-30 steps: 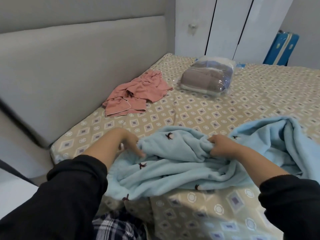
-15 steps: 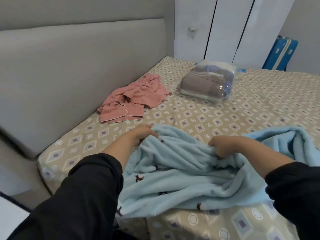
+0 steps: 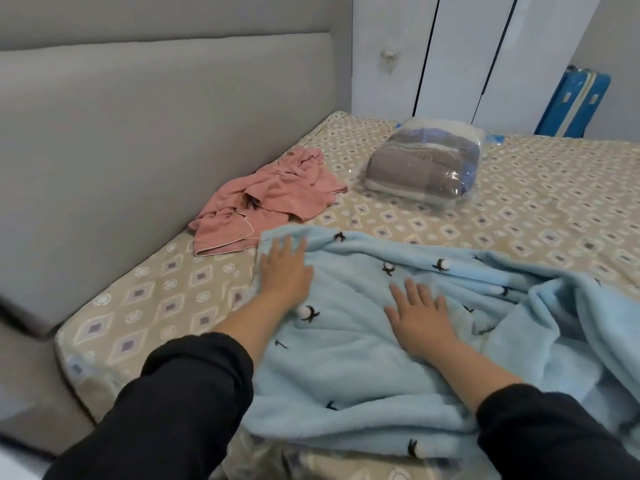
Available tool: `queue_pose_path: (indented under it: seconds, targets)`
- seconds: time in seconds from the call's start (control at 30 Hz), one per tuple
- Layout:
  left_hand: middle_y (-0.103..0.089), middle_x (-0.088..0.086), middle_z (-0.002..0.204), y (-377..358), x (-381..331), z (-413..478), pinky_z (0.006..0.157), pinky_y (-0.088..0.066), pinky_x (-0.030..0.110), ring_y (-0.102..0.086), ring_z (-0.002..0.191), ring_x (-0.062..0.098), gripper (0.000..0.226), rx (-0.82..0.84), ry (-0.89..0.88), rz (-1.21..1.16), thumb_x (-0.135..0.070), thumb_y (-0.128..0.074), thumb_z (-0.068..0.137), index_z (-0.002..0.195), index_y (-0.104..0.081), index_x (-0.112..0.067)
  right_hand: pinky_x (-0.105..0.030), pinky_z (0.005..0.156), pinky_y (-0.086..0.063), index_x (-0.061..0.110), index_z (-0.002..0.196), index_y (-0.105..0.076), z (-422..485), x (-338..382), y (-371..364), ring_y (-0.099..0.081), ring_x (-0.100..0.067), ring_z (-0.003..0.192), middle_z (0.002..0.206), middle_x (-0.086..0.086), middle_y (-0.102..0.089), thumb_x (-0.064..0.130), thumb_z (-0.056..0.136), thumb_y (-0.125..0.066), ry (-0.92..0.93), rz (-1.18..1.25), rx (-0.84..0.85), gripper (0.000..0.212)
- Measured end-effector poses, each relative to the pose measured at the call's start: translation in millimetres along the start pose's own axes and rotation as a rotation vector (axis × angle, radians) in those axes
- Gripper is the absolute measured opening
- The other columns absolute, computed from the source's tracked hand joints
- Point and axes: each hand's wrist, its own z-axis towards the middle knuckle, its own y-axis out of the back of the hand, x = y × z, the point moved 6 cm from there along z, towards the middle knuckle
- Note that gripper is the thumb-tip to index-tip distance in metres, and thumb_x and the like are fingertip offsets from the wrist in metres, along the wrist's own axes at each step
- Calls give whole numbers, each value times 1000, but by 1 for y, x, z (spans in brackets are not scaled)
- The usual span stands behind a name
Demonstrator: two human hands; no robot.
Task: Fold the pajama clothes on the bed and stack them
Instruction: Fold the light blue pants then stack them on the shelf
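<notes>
A fluffy light blue pajama garment (image 3: 363,368) with small dark and white motifs is spread across the near part of the bed (image 3: 519,209). My left hand (image 3: 285,268) lies flat on its far left corner, fingers straight. My right hand (image 3: 420,318) presses flat on its middle, fingers spread. The garment's right side is still bunched in folds. A crumpled pink pajama piece (image 3: 273,199) lies farther back, next to the headboard, apart from both hands.
A grey padded headboard (image 3: 156,150) runs along the left. A clear plastic bag of folded grey bedding (image 3: 424,166) sits at the back of the bed. White wardrobe doors (image 3: 460,53) and a blue suitcase (image 3: 571,105) stand behind.
Both hands let go of the bunched blue fabric and now lie flat on it. The garment has been spread out farther toward the pink piece.
</notes>
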Motion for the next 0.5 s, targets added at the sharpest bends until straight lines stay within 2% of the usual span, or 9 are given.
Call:
queue_pose_path:
  seconds: [0.07, 0.13, 0.23, 0.37, 0.5]
  targets:
    - [2, 1, 163, -29, -9, -21, 117, 2, 51, 7, 149, 23, 58, 136, -131, 97, -50, -20, 101, 154, -8, -30, -49, 117, -2, 25, 154, -6, -8, -3, -11, -1, -24, 148, 162, -5, 1, 47, 101, -14, -19, 17, 2, 58]
    - [7, -3, 162, -36, 0, -39, 117, 5, 49, 11, 148, 20, 58, 131, -139, 112, -53, -14, 100, 154, -4, -33, -50, 117, 0, 23, 154, -6, -14, 0, -10, -2, -24, 148, 162, -6, -1, 46, 101, -14, -10, 0, -35, 58]
    - [12, -4, 162, -36, 8, -66, 117, 7, 49, 17, 147, 19, 59, 140, -141, 125, -55, -13, 99, 153, 2, -35, -49, 117, 3, 22, 154, -2, -35, 9, -11, 3, -24, 148, 162, -7, 3, 44, 102, -14, 24, -5, -25, 59]
    - [10, -2, 162, -33, 1, -102, 117, 8, 47, 14, 148, 20, 60, 200, -169, 152, -56, -13, 99, 154, 0, -32, -48, 118, 3, 23, 154, 0, -68, 17, -14, 6, -24, 148, 161, -7, 8, 43, 102, -13, 42, 0, 19, 57]
    - [7, -3, 162, -27, -8, -140, 117, 6, 43, 11, 148, 16, 59, 279, -240, 53, -52, -14, 101, 154, -2, -30, -48, 118, 2, 23, 154, 0, -103, 20, -16, 5, -23, 148, 162, -5, 7, 41, 103, -12, 62, 20, 46, 56]
